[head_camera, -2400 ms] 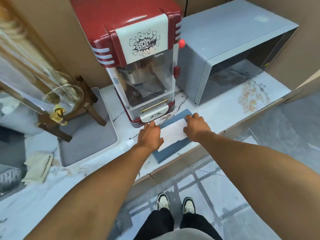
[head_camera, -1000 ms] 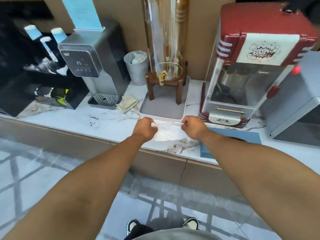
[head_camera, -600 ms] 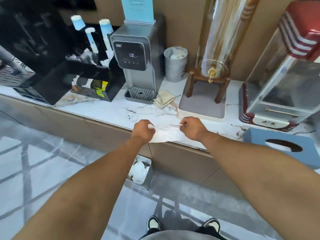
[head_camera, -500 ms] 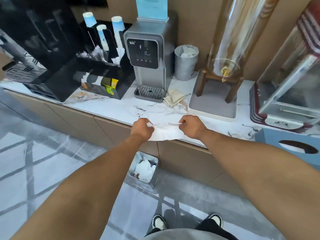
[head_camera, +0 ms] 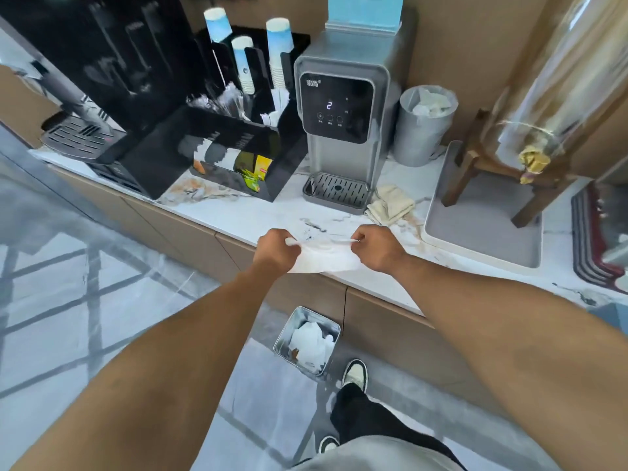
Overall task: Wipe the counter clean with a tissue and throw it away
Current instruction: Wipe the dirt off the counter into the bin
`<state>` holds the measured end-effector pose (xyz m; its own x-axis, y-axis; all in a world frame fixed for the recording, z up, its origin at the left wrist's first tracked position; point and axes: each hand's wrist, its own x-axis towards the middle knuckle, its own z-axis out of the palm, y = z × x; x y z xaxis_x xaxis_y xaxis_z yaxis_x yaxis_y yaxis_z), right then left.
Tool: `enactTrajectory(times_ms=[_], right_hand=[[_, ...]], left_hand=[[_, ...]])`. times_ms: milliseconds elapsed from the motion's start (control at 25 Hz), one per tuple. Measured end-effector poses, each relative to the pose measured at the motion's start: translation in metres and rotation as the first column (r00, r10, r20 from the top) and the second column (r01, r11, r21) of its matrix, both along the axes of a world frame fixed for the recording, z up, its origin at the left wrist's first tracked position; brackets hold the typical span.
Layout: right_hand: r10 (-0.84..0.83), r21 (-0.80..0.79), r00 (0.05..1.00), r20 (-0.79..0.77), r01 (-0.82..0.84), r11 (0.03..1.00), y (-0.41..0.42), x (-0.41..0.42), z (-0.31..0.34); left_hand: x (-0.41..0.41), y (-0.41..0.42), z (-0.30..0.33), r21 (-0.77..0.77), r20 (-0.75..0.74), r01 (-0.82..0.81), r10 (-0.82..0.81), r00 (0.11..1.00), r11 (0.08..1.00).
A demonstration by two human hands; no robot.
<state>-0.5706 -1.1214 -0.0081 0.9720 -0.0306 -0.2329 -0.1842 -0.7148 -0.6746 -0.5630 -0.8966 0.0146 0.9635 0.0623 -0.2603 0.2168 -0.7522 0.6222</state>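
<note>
A white tissue (head_camera: 325,255) is stretched between my two hands above the front edge of the marbled white counter (head_camera: 258,215). My left hand (head_camera: 277,250) pinches its left corner and my right hand (head_camera: 377,248) pinches its right corner. Small dark specks and a stain (head_camera: 311,231) lie on the counter just behind the tissue. A square metal bin (head_camera: 307,339) holding crumpled white paper stands on the floor below the counter, under my hands.
A grey water dispenser (head_camera: 341,124) stands behind, with a folded beige cloth (head_camera: 390,203) beside its drip tray. A round grey bin (head_camera: 424,125), a tray (head_camera: 482,232) under a glass drink dispenser, a black cup organiser (head_camera: 238,154) and a coffee machine (head_camera: 85,96) line the counter.
I have turned and stepped left along the counter, away from the popcorn machine and blue tissue box. Both hands have kept the tissue stretched between them. The floor bin has come into view.
</note>
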Motion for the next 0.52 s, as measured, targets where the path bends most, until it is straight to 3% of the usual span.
enactTrajectory(times_ms=[280,520], right_hand=[[0.031,0.028,0.999,-0.038,-0.030,0.999,0.010,0.091,-0.018],[0.006,-0.009,0.999,0.050,-0.006,1.000,0.007,0.120,-0.030]], left_hand=[[0.081,-0.005,-0.003,0.160,-0.002,0.000,0.000,1.000,0.987],[0.125,-0.010,-0.020,0.120,0.014,-0.065,0.064,0.998,0.991]])
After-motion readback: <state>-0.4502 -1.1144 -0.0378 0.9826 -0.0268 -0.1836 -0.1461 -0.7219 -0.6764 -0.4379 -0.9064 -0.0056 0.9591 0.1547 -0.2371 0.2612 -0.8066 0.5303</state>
